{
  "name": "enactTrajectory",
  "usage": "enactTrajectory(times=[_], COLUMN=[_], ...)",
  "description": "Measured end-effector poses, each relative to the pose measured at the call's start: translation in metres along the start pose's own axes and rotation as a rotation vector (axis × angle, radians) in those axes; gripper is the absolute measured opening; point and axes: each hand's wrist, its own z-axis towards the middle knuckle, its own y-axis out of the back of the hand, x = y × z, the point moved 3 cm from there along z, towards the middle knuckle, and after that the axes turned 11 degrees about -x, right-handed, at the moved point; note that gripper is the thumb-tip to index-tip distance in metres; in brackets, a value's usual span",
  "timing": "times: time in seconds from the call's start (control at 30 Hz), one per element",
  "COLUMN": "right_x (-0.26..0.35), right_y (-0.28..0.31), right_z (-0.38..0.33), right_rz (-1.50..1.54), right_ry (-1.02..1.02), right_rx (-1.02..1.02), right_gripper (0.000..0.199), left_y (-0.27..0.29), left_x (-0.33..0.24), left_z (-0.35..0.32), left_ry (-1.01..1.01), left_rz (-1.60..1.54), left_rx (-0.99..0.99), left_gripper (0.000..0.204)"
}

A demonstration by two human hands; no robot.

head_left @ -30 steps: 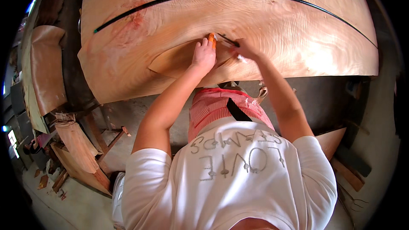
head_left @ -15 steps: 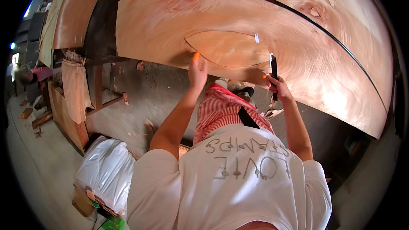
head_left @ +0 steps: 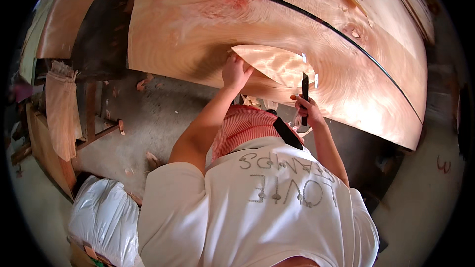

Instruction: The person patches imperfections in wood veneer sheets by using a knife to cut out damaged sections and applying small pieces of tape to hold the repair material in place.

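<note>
A large sheet of pale wood veneer (head_left: pixel 188 34) with swirling grain lies in front of me. On it is a leaf-shaped veneer piece (head_left: pixel 277 64), its left tip raised off the sheet. My left hand (head_left: pixel 236 74) is closed on that raised tip; the fingertips are partly hidden. Two small white tape strips (head_left: pixel 304 58) sit by the piece's right end. My right hand (head_left: pixel 309 111) is wrapped round a black utility knife (head_left: pixel 305 87), held upright by the sheet's near edge. An orange cover shows on a finger of this hand.
A long thin black strip (head_left: pixel 302 12) curves across the sheet. More veneer (head_left: pixel 69 20) hangs at the far left, with a wooden frame (head_left: pixel 96 136) below. A white plastic-wrapped bundle (head_left: pixel 106 222) stands at lower left. Scraps lie on the floor.
My left hand has moved from beside the leaf-shaped piece onto its left tip and lifted it. The right hand still holds the knife. The view has shifted slightly.
</note>
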Motion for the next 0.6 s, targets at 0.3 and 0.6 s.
enactTrajectory(times=[0.3, 0.6], right_x=[0.0, -0.008], right_y=[-0.057, -0.041], right_z=[-0.009, -0.003], right_rz=[0.041, 0.044], right_ry=[0.031, 0.074], right_rx=[-0.063, -0.053], right_gripper=[0.024, 0.018], left_y=[-0.005, 0.115], left_x=[0.028, 0.122], left_z=[0.006, 0.08], left_ry=[-0.5, -0.148], left_rz=[-0.033, 0.036], left_rx=[0.137, -0.405], left_gripper=[0.034, 0.02])
